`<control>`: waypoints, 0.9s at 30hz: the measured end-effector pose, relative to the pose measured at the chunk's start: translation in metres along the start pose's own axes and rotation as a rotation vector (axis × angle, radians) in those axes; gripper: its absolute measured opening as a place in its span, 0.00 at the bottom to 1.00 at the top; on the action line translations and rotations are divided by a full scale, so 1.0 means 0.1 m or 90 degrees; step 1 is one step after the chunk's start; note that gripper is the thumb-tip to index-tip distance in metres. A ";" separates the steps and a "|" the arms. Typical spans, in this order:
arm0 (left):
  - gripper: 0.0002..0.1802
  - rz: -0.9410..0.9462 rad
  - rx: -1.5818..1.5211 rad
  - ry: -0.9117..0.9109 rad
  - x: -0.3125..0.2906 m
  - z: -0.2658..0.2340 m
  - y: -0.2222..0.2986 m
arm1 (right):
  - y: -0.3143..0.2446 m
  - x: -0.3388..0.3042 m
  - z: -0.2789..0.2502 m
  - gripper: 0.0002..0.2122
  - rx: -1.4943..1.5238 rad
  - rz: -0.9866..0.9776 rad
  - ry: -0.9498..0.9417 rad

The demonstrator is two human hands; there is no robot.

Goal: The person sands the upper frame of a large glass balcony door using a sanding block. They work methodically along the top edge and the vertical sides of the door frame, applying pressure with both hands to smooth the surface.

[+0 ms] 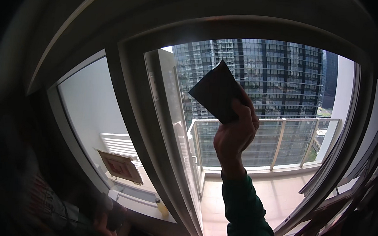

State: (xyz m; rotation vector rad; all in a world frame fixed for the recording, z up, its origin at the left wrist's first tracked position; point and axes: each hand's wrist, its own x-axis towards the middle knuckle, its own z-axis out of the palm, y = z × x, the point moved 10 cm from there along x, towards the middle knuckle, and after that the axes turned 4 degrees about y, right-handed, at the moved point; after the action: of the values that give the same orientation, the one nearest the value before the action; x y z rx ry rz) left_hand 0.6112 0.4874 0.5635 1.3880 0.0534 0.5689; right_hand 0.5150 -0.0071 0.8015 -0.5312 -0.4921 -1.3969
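My right hand (pixel 237 128), at the end of a green sleeve, is raised in front of the open balcony doorway. It grips a dark, flat, four-cornered piece (pixel 213 91) by its lower right edge, with the thumb across the near face. The piece is tilted, one corner pointing up, and stands dark against the daylight; whether it is cloth, a pad or a wallet does not show. Low at the left, in deep shade, my left hand (pixel 105 230) shows only in part. A dark rounded shape (pixel 117 215) is beside it, and the fingers cannot be made out.
A door frame (pixel 131 91) surrounds the opening. Beyond lie a tiled balcony floor (pixel 218 200), a glass railing (pixel 258 143) and a tall building (pixel 272 75). Behind the left window are a yellowish bottle (pixel 162 208) and a framed board (pixel 120 167). Dark slats (pixel 344 174) hang at right.
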 end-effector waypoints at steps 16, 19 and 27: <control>0.32 0.416 0.662 -0.026 -0.28 -0.89 0.37 | 0.76 0.61 1.43 0.18 -0.176 -0.079 -0.326; 0.32 0.713 1.054 -0.131 -0.73 -0.46 0.44 | 0.90 0.28 1.49 0.17 -0.227 -0.037 -0.448; 0.32 0.446 0.630 -0.049 -0.32 -0.72 0.52 | 0.59 0.38 0.53 0.12 0.014 0.027 -0.014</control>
State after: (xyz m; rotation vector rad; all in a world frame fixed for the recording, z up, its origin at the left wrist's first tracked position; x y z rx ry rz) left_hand 0.5395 0.5430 0.5882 2.4169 -0.2588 1.1572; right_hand 0.5768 0.0011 0.8634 -0.5365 -0.5111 -1.3446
